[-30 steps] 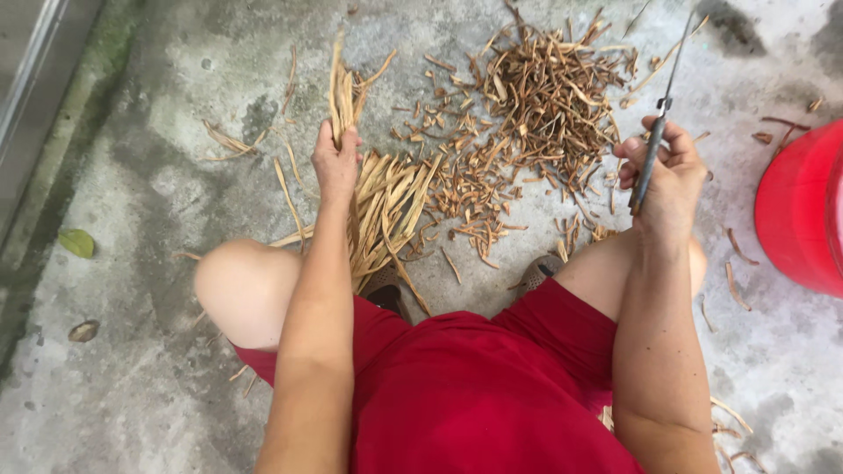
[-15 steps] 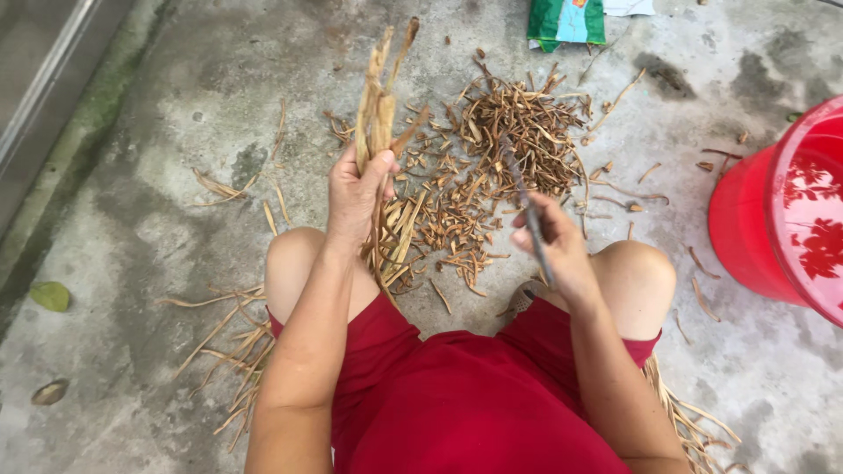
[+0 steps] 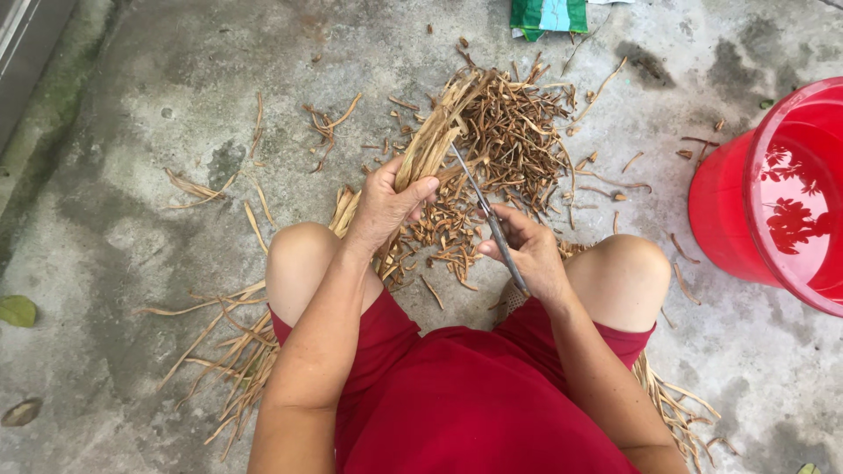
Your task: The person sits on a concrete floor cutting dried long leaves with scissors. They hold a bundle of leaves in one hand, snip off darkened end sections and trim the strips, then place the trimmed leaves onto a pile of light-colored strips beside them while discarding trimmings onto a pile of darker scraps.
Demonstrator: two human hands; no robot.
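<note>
- A person in red shorts squats on a stained grey concrete floor [image 3: 176, 70], seen from above, knees spread to either side of the work.
- The left hand [image 3: 386, 206] is closed around a bundle of dried tan strips [image 3: 435, 132], which angles up and away to the far right, its upper end over the heap.
- The right hand [image 3: 527, 250] grips a pair of scissors [image 3: 483, 211], blades pointing far-left and meeting the bundle just beside the left thumb; whether the blades are parted cannot be told.
- A heap of short brown cut pieces [image 3: 518, 140] lies on the floor just beyond both hands.
- Long uncut strips [image 3: 228, 351] are scattered near the left knee, more trailing by the right thigh.
- A red plastic bucket [image 3: 729, 211] stands at the right edge, well apart from the hands, its inside glossy with reflections.
- A green packet [image 3: 549, 16] lies at the far edge.
- Greenish, mossy staining runs along the far-left border of the floor, with a fallen leaf [image 3: 16, 310] at the left edge.
</note>
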